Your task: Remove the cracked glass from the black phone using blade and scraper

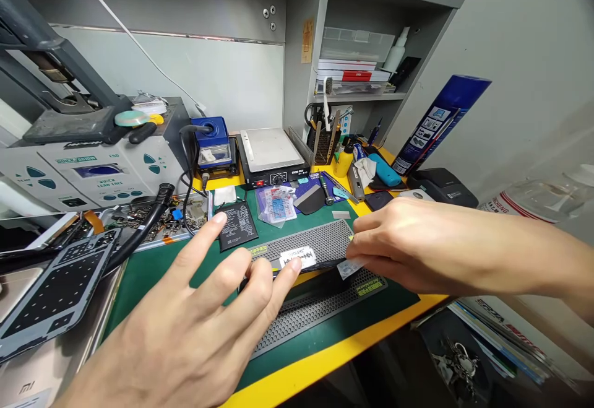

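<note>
Two hands [199, 315] meet at a dark flat device [315, 287], its long axis running left to right between them.
At its far edge sits a razor blade [301, 256], nearer the left hand, which is spread, part-curled, one fingertip against it; any grip is hidden. The right hand [394, 247] bunches at the right end, exact hold unseen. Perforated mat [325, 238] shows beyond; a battery [237, 227] borders the left fingers.

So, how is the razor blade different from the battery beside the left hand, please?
Colour: the razor blade is whitish, while the battery is black.
Size: the blade is smaller than the battery.
Place: the blade is under a fingertip of the left hand, while the battery lies on the green mat.
Both look flat and carry printing.
</note>
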`<state>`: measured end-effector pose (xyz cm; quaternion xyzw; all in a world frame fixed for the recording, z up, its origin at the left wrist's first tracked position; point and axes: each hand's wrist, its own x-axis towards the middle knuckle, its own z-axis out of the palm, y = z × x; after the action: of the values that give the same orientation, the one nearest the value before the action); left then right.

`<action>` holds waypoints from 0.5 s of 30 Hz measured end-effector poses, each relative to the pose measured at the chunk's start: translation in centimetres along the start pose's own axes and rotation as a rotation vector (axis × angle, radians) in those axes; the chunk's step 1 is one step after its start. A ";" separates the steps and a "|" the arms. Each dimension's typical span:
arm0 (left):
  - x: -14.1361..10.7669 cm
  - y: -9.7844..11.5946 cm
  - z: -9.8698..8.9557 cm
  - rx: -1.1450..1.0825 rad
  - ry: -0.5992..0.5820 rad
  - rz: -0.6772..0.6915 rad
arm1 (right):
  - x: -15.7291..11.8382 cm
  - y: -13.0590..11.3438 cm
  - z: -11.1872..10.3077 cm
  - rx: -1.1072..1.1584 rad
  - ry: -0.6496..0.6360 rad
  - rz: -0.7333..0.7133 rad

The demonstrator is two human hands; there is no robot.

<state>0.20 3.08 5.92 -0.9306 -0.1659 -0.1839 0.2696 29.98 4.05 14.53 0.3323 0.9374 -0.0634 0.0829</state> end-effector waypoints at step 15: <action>0.4 0.1 -0.3 0.008 -0.001 0.021 | -0.6 0.5 0.3 0.079 0.009 -0.008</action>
<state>0.51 2.94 6.28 -0.9313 -0.1570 -0.1799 0.2750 30.83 4.04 14.30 0.3319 0.9358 -0.0992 0.0653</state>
